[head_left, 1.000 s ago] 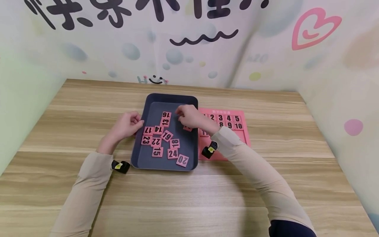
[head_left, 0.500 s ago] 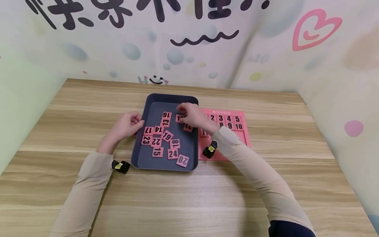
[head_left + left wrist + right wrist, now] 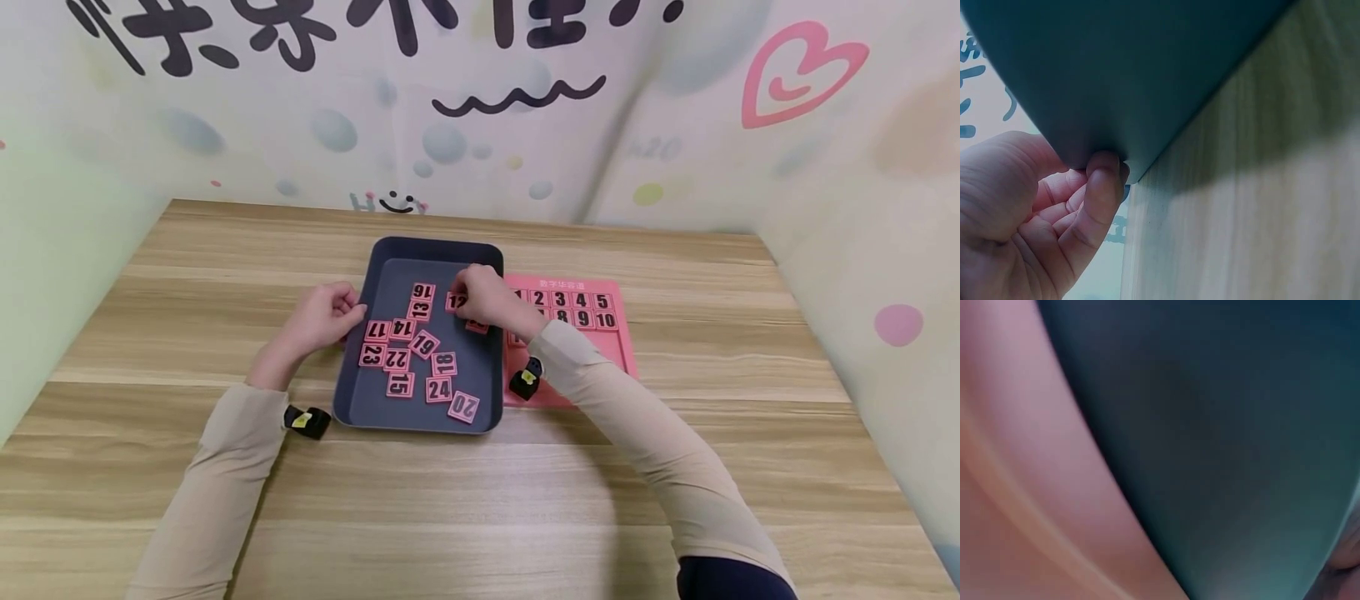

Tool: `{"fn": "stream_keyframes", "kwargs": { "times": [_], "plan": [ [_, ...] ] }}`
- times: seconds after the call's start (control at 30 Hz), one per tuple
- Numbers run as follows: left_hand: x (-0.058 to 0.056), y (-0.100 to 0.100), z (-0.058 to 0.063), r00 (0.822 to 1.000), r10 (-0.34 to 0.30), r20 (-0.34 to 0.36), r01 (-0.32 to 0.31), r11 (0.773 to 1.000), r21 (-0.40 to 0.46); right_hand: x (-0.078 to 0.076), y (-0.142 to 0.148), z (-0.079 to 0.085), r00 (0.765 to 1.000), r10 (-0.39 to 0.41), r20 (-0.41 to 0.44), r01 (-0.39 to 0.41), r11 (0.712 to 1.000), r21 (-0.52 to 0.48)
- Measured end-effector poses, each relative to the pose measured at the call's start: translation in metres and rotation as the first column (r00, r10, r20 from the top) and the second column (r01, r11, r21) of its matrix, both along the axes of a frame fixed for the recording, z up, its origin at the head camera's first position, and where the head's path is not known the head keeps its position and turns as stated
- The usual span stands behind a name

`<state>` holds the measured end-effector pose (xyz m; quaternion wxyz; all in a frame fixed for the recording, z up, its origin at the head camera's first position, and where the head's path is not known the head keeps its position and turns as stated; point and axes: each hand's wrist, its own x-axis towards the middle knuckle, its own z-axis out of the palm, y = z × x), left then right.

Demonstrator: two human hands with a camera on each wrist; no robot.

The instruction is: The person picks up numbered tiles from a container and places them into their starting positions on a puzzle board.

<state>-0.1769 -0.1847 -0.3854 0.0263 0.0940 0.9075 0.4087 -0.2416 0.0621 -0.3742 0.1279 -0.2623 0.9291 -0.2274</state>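
My left hand (image 3: 321, 317) holds the left rim of a dark blue-grey tray (image 3: 420, 419). In the left wrist view, the thumb and curled fingers of that hand (image 3: 1041, 219) grip the edge of the tray (image 3: 1116, 81). Over the tray's right side, my right hand (image 3: 483, 293) pinches the pink number 12 tile (image 3: 454, 302), whose right end the fingertips cover. Another tile (image 3: 476, 327) lies partly hidden below this hand. Several pink number tiles, among them 13 (image 3: 420, 310), 19 (image 3: 424, 344) and 24 (image 3: 438, 389), are scattered in the tray at various angles.
Right beside the tray lies a pink number board (image 3: 618, 346), its top rows holding tiles such as 5 (image 3: 602, 301) and 10 (image 3: 605, 321). My right forearm crosses it and hides part. The wooden table (image 3: 420, 517) meets a printed wall (image 3: 300, 183) behind.
The 12 tile, hidden at first, came into view beside my right fingers, which have since drawn closer together at its right end. My left hand stays at the tray rim.
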Motion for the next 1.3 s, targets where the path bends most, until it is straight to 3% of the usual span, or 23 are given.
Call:
{"fn": "stream_keyframes", "kwargs": {
  "times": [0.33, 0.7, 1.03, 1.3],
  "plan": [
    [0.0, 0.0, 0.001, 1.0, -0.003, -0.011, 0.003, 1.0, -0.007, 0.004, 0.01, 0.01, 1.0, 0.017, 0.009, -0.015, 0.994, -0.112],
    [0.001, 0.002, 0.004, 1.0, -0.004, -0.014, 0.004, 1.0, -0.006, 0.029, 0.06, 0.03, 1.0, -0.013, -0.019, 0.009, 0.979, -0.205],
    [0.002, 0.001, 0.003, 1.0, -0.005, 0.005, 0.005, 1.0, -0.004, 0.046, 0.11, 0.011, 0.998, -0.039, -0.041, 0.03, 0.981, -0.189],
    [0.0, 0.002, 0.001, 1.0, -0.003, 0.007, 0.003, 1.0, -0.005, 0.054, 0.125, -0.003, 0.996, -0.048, -0.076, 0.038, 0.991, -0.127]
  ]
}}
